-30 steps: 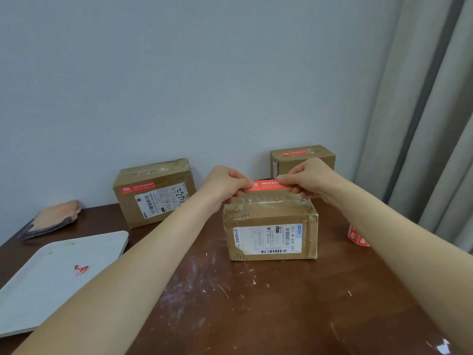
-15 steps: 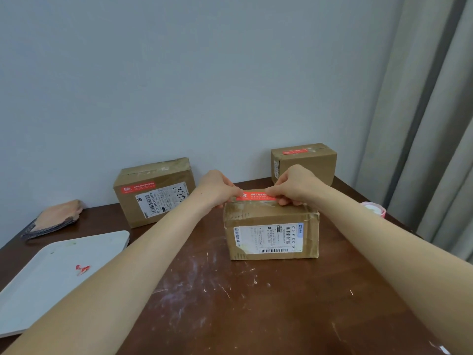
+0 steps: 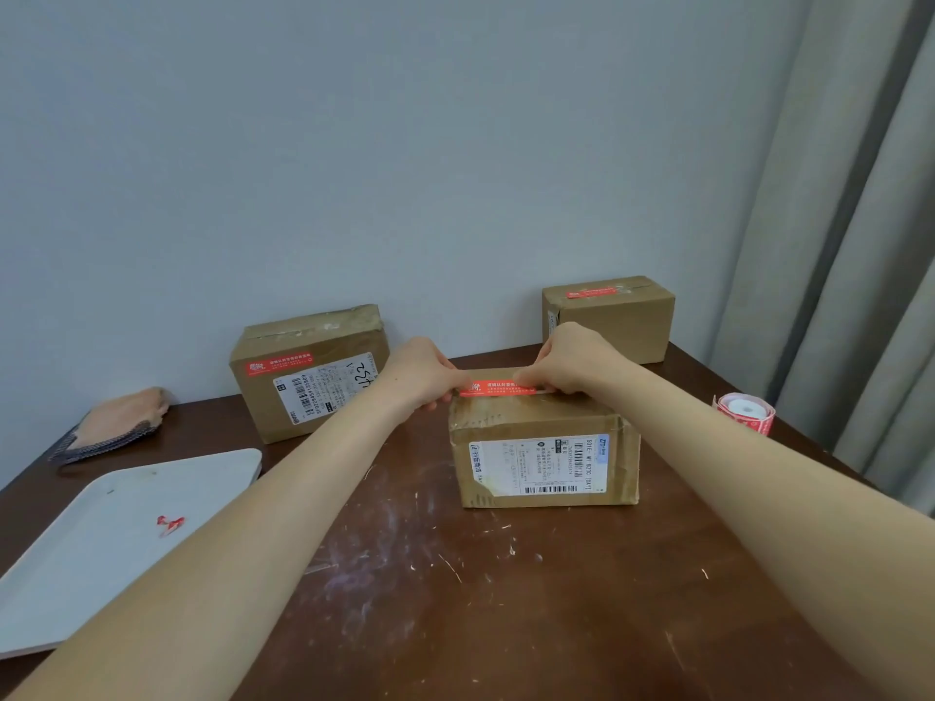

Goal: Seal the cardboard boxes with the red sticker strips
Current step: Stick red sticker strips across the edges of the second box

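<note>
Spanning the far top edge of the middle cardboard box [image 3: 536,422], a red sticker strip [image 3: 498,388] is held along the lid. Its nine o'clock end is pinched by the left hand [image 3: 422,374], whose fingers are curled onto it. Its three o'clock end is pinched by the right hand [image 3: 574,359], with the fingers likewise bent down on the strip. Whether the strip is fully stuck down cannot be told.

The box is stood on a dark brown wooden worktop [image 3: 455,624], whose surface is scuffed with pale scratches and whitish smears at six o'clock of the box. A white shipping label [image 3: 536,468] is carried on the box's near face.

At ten o'clock a second cardboard box [image 3: 308,371] is set against the wall [image 3: 405,169], with a red strip and a label on its front. At one o'clock a third box [image 3: 609,316] is placed at the worktop's far corner, with a red strip laid on its top. A roll of red stickers [image 3: 746,412] is seen at three o'clock, near the worktop's edge. A white tray [image 3: 101,574] is laid at eight o'clock with a small red scrap [image 3: 169,524] on it, and a folded cloth [image 3: 116,422] is seen beyond it at nine o'clock. The room is closed by the plain pale blue-grey wall behind and by grey curtains [image 3: 860,245] at two o'clock.
</note>
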Demonstrator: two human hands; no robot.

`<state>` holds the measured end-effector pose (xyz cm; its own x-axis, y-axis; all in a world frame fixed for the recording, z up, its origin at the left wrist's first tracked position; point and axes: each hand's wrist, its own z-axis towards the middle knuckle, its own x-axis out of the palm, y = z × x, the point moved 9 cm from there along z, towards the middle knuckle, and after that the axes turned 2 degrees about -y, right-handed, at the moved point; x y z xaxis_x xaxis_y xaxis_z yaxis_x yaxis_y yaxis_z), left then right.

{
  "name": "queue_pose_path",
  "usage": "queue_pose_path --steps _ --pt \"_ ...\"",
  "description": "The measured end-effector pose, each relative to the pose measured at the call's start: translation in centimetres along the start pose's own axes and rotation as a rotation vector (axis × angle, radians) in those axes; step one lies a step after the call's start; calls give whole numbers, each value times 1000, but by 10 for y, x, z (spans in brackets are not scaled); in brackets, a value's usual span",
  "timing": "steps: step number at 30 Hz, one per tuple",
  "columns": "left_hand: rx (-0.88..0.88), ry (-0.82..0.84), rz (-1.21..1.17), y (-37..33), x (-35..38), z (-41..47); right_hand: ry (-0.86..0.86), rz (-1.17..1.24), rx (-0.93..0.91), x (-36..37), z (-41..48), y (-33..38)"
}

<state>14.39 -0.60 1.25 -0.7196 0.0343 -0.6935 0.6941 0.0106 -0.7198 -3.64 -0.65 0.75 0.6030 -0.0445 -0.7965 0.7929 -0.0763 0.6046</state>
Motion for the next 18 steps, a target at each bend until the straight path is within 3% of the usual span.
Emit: queue_pose_path --steps 18 --pt "-7 13 -17 5 5 5 23 -91 3 6 4 -2"
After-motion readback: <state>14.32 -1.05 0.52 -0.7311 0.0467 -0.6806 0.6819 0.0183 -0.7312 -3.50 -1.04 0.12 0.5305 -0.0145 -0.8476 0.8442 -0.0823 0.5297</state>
